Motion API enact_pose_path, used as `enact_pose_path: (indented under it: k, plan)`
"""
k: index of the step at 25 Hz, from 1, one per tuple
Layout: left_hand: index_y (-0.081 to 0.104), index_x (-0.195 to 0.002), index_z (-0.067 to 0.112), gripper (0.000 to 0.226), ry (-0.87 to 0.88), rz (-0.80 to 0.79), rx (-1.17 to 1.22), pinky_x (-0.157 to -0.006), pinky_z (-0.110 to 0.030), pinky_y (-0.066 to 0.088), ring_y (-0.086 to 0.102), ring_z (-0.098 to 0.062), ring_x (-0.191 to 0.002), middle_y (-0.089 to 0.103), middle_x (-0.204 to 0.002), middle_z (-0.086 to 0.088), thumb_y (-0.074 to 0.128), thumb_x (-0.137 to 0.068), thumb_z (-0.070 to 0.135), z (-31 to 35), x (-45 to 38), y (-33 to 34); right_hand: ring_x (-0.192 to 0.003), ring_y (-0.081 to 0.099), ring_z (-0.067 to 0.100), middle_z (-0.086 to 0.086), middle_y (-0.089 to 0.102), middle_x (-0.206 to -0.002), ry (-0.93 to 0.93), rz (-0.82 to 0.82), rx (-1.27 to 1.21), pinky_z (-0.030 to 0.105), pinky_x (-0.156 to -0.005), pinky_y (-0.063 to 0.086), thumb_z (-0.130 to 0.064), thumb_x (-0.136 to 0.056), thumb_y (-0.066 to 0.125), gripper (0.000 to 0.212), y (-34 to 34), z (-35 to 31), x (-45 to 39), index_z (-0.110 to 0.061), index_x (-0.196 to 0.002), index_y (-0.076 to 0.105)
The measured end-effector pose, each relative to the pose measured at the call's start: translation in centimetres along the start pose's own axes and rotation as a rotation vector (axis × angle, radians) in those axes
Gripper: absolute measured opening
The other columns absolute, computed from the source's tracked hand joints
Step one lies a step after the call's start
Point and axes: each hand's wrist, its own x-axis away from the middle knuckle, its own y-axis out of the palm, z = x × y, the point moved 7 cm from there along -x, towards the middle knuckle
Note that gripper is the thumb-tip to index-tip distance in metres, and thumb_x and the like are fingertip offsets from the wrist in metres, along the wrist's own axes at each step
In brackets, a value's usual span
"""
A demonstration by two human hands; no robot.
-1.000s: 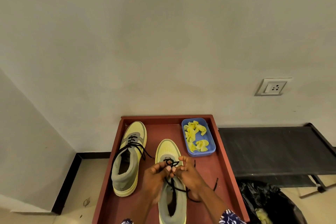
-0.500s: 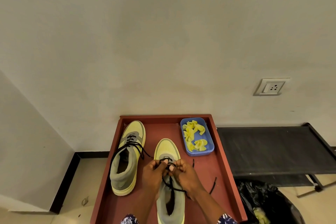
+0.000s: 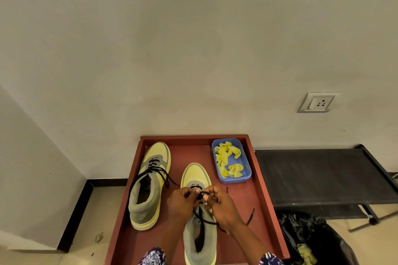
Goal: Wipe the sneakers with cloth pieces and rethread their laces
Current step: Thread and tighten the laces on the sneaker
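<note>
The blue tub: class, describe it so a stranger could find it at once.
Start at the red tray against the wall. In its far right corner sits the blue tub, right of both sneakers. It alone holds crumpled yellow cloth pieces.

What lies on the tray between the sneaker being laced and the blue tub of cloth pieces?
In the head view, only bare red tray separates that sneaker from the blue tub; a black lace end lies nearer, beside the right hand.

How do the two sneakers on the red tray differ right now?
The left sneaker sits farther back, untouched, its black lace crossed through the eyelets. The right sneaker lies nearer, with both hands, left hand and right hand, pinching its lace, whose ends trail loose. Both are yellow and grey, toes to the wall.
</note>
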Motion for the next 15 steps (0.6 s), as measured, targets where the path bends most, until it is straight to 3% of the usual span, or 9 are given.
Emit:
enact_pose_path:
  k: [2, 5, 8, 11, 15]
  plan:
    - [0.065, -0.064, 0.009, 0.029, 0.035, -0.091, -0.052, -0.057, -0.025, 0.038, 0.050, -0.011, -0.053, 0.061, -0.059, -0.006, 0.059, -0.086, 0.025, 0.2, 0.2, 0.3, -0.066, 0.050, 0.007, -0.002, 0.059, -0.075, -0.008, 0.015, 0.038, 0.020, -0.062, 0.042, -0.007, -0.092, 0.052, 0.016, -0.2, -0.3, -0.2, -0.021, -0.085, 0.057]
    - [0.066, -0.071, 0.007, 0.017, 0.084, -0.234, -0.114, -0.056, -0.020, 0.036, 0.047, -0.008, -0.055, 0.057, -0.059, -0.003, 0.061, -0.083, 0.018, 0.3, 0.6, 0.5, -0.066, 0.050, 0.006, -0.008, 0.055, -0.070, -0.011, 0.014, 0.100, 0.018, -0.058, 0.040, -0.008, -0.092, 0.050, 0.021, -0.2, -0.6, -0.6, -0.026, -0.082, 0.054]
    - [0.056, -0.065, 0.002, 0.025, 0.161, -0.229, -0.193, -0.049, -0.016, 0.027, 0.034, -0.006, -0.050, 0.043, -0.055, 0.000, 0.058, -0.086, 0.015, 1.0, 0.8, 0.7, -0.065, 0.049, 0.008, -0.008, 0.055, -0.069, -0.038, 0.052, 0.164, 0.025, -0.063, 0.042, -0.009, -0.092, 0.051, 0.024, -0.3, -0.7, -1.0, -0.029, -0.079, 0.053]
    - [0.036, -0.050, 0.016, 0.043, 0.192, -0.222, -0.166, -0.052, -0.019, 0.025, 0.031, -0.006, -0.056, 0.034, -0.057, 0.003, 0.052, -0.088, 0.004, 1.3, 0.7, 1.6, -0.068, 0.052, 0.009, -0.006, 0.059, -0.072, -0.044, 0.106, 0.188, 0.035, -0.073, 0.049, -0.009, -0.091, 0.052, 0.024, -0.5, -0.7, -1.0, -0.030, -0.078, 0.054]
    - [0.050, -0.041, 0.022, 0.032, 0.067, -0.222, -0.087, -0.063, -0.041, 0.042, 0.045, -0.027, -0.064, 0.052, -0.068, -0.017, 0.052, -0.072, 0.024, -1.1, -0.6, 2.2, -0.074, 0.057, 0.011, -0.004, 0.063, -0.076, -0.036, 0.124, 0.205, 0.034, -0.078, 0.050, -0.009, -0.090, 0.054, 0.025, -0.4, -0.8, -0.8, -0.031, -0.077, 0.054]
